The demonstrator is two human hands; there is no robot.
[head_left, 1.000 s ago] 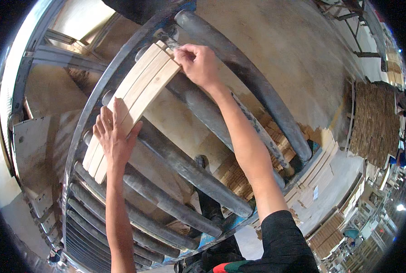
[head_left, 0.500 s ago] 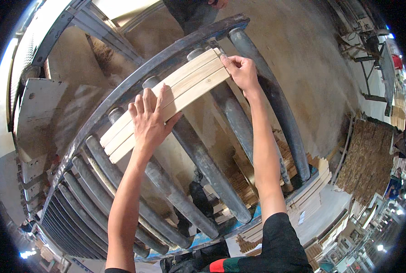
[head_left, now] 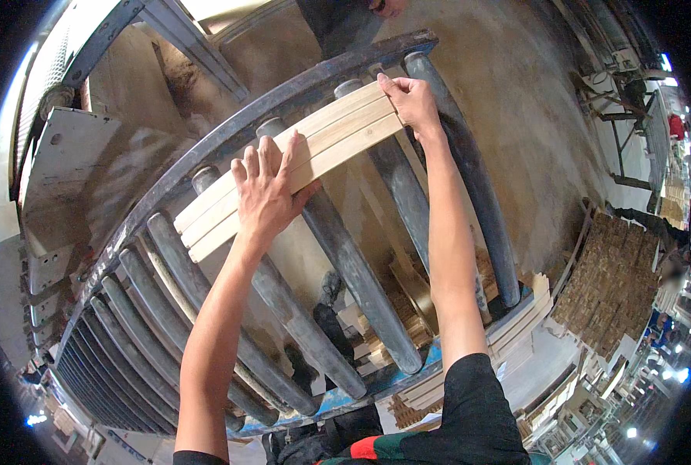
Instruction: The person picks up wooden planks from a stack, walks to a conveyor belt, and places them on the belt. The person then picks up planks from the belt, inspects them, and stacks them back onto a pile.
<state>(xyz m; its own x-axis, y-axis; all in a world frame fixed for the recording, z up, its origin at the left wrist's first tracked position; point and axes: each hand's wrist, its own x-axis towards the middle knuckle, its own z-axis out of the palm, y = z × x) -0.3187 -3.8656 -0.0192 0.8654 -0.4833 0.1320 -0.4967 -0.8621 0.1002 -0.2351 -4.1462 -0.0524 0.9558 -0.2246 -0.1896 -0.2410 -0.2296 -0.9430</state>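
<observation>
Left hand (head_left: 264, 194) pressed flat, fingers spread, on pale wooden slats (head_left: 291, 167) lying across grey rollers (head_left: 345, 271); right hand (head_left: 409, 99) holding their far end, grip closed, keeping them aligned.

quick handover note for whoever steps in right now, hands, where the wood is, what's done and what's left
Left hand: flat on top of the wooden slats, fingers spread, near their middle.
Right hand: gripping the slats' far right end.
Slats: a small bundle of pale strips lying side by side across the grey rollers of the conveyor, close to the dark frame rail at the far edge.
Done: the bundle is on the rollers, under both hands.
Left: likely squaring the bundle and letting go; neither hand has released.
</observation>
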